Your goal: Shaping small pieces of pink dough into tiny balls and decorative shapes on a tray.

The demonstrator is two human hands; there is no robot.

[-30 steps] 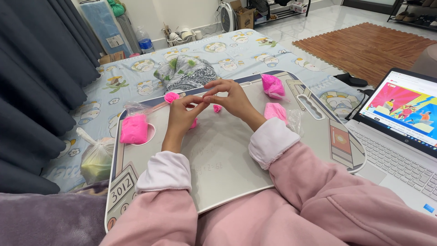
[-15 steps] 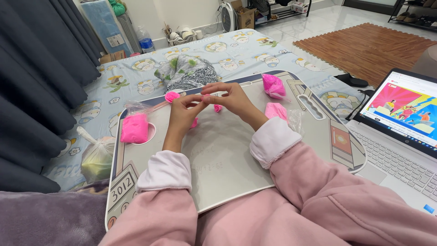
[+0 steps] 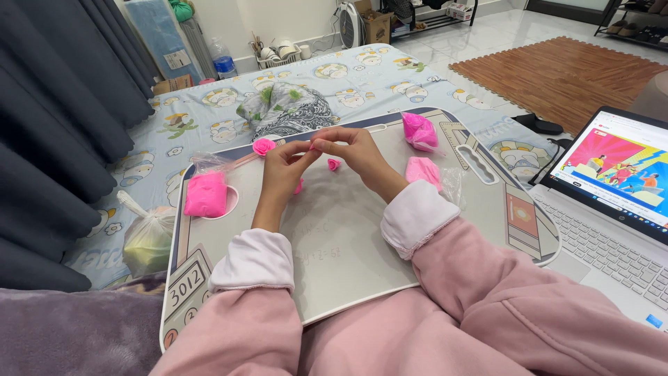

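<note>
- At the far left we see a tied clear plastic bag with something yellow-green inside [image 3: 144,240], slumped on the bedsheet just off the rim of the white lap tray [image 3: 348,278]; a nudge of the tray could tip it further away
- Next comes a block of bright pink modelling clay in a clear wrapper [image 3: 206,194], resting in the tray's round cup hollow; left open to the air, we judge it may dry and crack
- A small finished pink clay rose [image 3: 264,146] lies near the tray's far edge, just beside our left wrist; a careless forearm could flatten it
- Our left hand [image 3: 284,167] and right hand [image 3: 355,150] meet above the tray, fingertips closed in a pinch on a thin strip of pink clay [image 3: 312,145]; too hard a squeeze or pull could tear it, we think
- A tiny pink clay bud [image 3: 334,164] lies on the tray under the right hand, where a dropped wrist might crush it
- Two more wrapped pink clay lumps [image 3: 421,132] lie to the right, one near the rim, and could slide off if our knees tilt the tray
- An open silver laptop [image 3: 612,230] stands close beside the tray; clay crumbs could get into its keys
</note>
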